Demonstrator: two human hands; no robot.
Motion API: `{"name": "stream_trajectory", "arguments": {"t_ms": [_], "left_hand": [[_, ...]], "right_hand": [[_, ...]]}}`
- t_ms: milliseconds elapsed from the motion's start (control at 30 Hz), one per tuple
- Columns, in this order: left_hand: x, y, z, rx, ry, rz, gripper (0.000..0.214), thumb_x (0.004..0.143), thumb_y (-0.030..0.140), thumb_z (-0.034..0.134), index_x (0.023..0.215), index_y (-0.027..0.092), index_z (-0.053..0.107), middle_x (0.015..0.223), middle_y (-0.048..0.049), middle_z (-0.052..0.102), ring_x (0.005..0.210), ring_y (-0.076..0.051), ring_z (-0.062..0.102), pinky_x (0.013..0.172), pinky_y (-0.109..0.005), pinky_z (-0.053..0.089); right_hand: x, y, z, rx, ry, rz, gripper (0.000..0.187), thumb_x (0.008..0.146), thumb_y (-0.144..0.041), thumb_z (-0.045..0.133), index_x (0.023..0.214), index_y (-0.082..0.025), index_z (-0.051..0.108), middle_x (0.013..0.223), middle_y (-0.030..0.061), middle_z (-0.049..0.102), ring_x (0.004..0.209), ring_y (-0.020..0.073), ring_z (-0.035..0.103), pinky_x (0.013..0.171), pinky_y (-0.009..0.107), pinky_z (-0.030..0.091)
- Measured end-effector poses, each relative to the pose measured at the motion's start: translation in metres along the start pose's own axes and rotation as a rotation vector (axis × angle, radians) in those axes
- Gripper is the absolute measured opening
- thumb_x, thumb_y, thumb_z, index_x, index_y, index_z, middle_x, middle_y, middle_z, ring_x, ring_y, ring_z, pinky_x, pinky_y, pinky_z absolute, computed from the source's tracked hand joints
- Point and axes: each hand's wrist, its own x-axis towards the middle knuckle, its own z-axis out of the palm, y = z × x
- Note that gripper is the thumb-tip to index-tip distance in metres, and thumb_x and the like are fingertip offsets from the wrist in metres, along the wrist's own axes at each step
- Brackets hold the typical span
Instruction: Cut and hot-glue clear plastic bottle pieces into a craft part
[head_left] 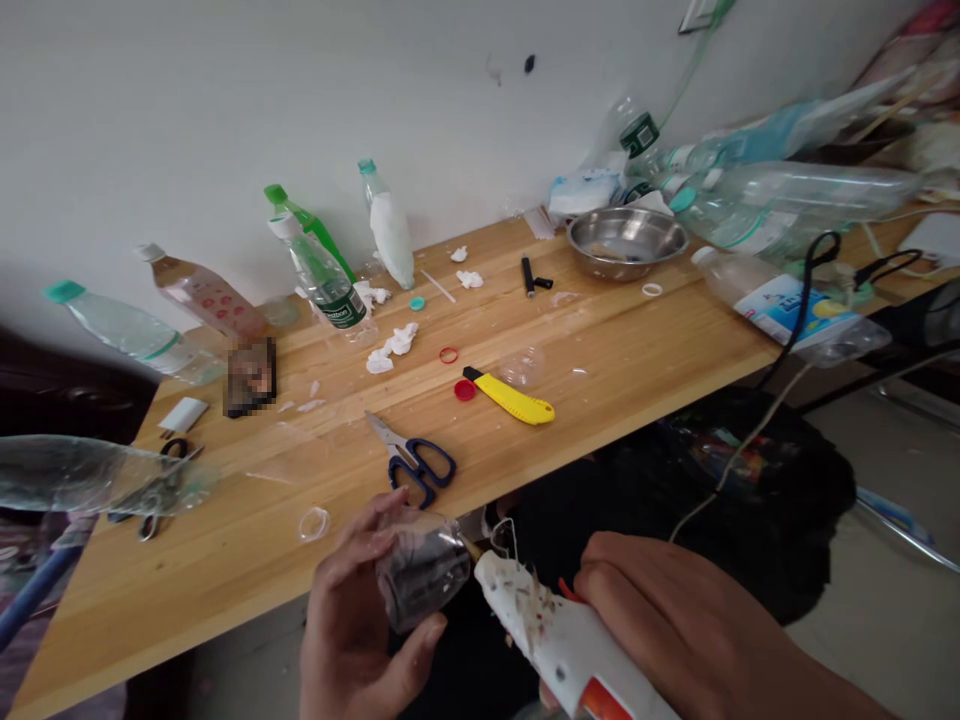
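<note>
My left hand is closed around a cut piece of clear plastic bottle, held below the table's front edge. My right hand grips a white glue gun with an orange trigger. The gun's nozzle touches the plastic piece's right side. Thin glue strings hang near the nozzle. Blue-handled scissors lie on the wooden table just above my left hand.
A yellow utility knife, a red cap, a steel bowl, a black marker and tissue scraps lie on the table. Several plastic bottles stand or lie along the wall. A cut bottle overhangs the left edge. Black cables hang at right.
</note>
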Motion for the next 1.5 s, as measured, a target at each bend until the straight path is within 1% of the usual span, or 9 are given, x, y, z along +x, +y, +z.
{"name": "stream_trajectory", "arguments": {"t_ms": [167, 333, 500, 667, 767, 867, 1133, 1333, 1500], "left_hand": [[-0.0017, -0.0021, -0.0017, -0.012, -0.038, 0.013, 0.056, 0.072, 0.003, 0.076, 0.120, 0.026, 0.061, 0.139, -0.0104, 0.060, 0.130, -0.026, 0.060, 0.096, -0.033, 0.059], [-0.0025, -0.0013, -0.0037, -0.036, -0.057, 0.053, 0.059, 0.072, 0.000, 0.074, 0.122, 0.027, 0.058, 0.142, -0.0108, 0.057, 0.130, -0.026, 0.059, 0.095, -0.034, 0.060], [-0.0017, -0.0043, -0.0037, -0.064, -0.074, 0.051, 0.059, 0.072, -0.002, 0.073, 0.121, 0.028, 0.058, 0.144, -0.0098, 0.055, 0.131, -0.026, 0.058, 0.094, -0.034, 0.061], [-0.0044, -0.0087, -0.0046, -0.098, -0.071, 0.061, 0.053, 0.076, 0.013, 0.079, 0.121, 0.029, 0.058, 0.143, -0.0110, 0.055, 0.134, -0.029, 0.055, 0.097, -0.038, 0.059], [-0.0062, -0.0064, -0.0059, -0.126, -0.071, 0.024, 0.041, 0.083, 0.018, 0.074, 0.120, 0.028, 0.059, 0.143, -0.0122, 0.055, 0.136, -0.031, 0.053, 0.097, -0.041, 0.060], [-0.0054, -0.0042, -0.0067, -0.116, -0.059, 0.013, 0.038, 0.084, 0.012, 0.070, 0.118, 0.027, 0.061, 0.141, -0.0112, 0.057, 0.134, -0.029, 0.054, 0.098, -0.041, 0.059], [-0.0021, -0.0049, -0.0061, -0.081, -0.046, 0.106, 0.056, 0.075, 0.000, 0.073, 0.123, 0.027, 0.064, 0.134, -0.0076, 0.064, 0.125, -0.026, 0.063, 0.098, -0.039, 0.060], [0.0000, -0.0042, -0.0050, -0.074, -0.005, 0.117, 0.060, 0.072, -0.002, 0.073, 0.123, 0.028, 0.066, 0.129, -0.0081, 0.066, 0.121, -0.029, 0.066, 0.094, -0.044, 0.062], [0.0021, -0.0036, -0.0067, -0.007, -0.067, 0.140, 0.063, 0.074, -0.005, 0.067, 0.125, 0.031, 0.062, 0.134, -0.0089, 0.060, 0.125, -0.031, 0.062, 0.091, -0.048, 0.063]], "right_hand": [[-0.0024, -0.0001, 0.0028, 0.017, -0.014, 0.007, 0.020, 0.095, -0.018, 0.044, 0.076, -0.021, 0.050, 0.070, 0.0031, 0.054, 0.062, 0.0172, 0.050, 0.054, 0.028, 0.042], [-0.0033, -0.0012, 0.0008, -0.001, -0.020, 0.005, 0.023, 0.096, -0.015, 0.041, 0.076, -0.021, 0.052, 0.070, 0.0032, 0.055, 0.063, 0.0170, 0.052, 0.057, 0.029, 0.044], [-0.0043, -0.0004, 0.0030, 0.029, -0.034, -0.010, 0.023, 0.098, -0.027, 0.047, 0.077, -0.021, 0.054, 0.071, 0.0031, 0.055, 0.064, 0.0175, 0.051, 0.056, 0.029, 0.043], [-0.0060, -0.0002, 0.0026, 0.096, -0.041, 0.006, 0.023, 0.100, -0.029, 0.045, 0.081, -0.020, 0.055, 0.074, 0.0033, 0.056, 0.066, 0.0174, 0.052, 0.057, 0.029, 0.043], [-0.0048, -0.0006, 0.0011, 0.097, -0.041, 0.008, 0.021, 0.099, -0.029, 0.047, 0.082, -0.020, 0.054, 0.074, 0.0030, 0.056, 0.066, 0.0173, 0.051, 0.057, 0.029, 0.042], [-0.0044, -0.0001, 0.0011, 0.064, -0.043, 0.001, 0.022, 0.098, -0.026, 0.045, 0.077, -0.021, 0.050, 0.071, 0.0021, 0.053, 0.062, 0.0168, 0.049, 0.054, 0.029, 0.039], [-0.0071, 0.0008, 0.0054, -0.031, -0.043, -0.034, 0.022, 0.096, -0.021, 0.043, 0.075, -0.022, 0.048, 0.070, 0.0017, 0.052, 0.061, 0.0170, 0.049, 0.054, 0.030, 0.035], [-0.0043, 0.0011, 0.0024, 0.051, -0.046, 0.009, 0.026, 0.101, -0.029, 0.041, 0.078, -0.021, 0.052, 0.071, 0.0022, 0.054, 0.062, 0.0168, 0.050, 0.056, 0.030, 0.040], [-0.0028, 0.0012, -0.0005, 0.166, -0.042, 0.024, 0.031, 0.104, -0.037, 0.041, 0.090, -0.018, 0.060, 0.082, 0.0055, 0.063, 0.074, 0.0183, 0.059, 0.065, 0.030, 0.048]]}}
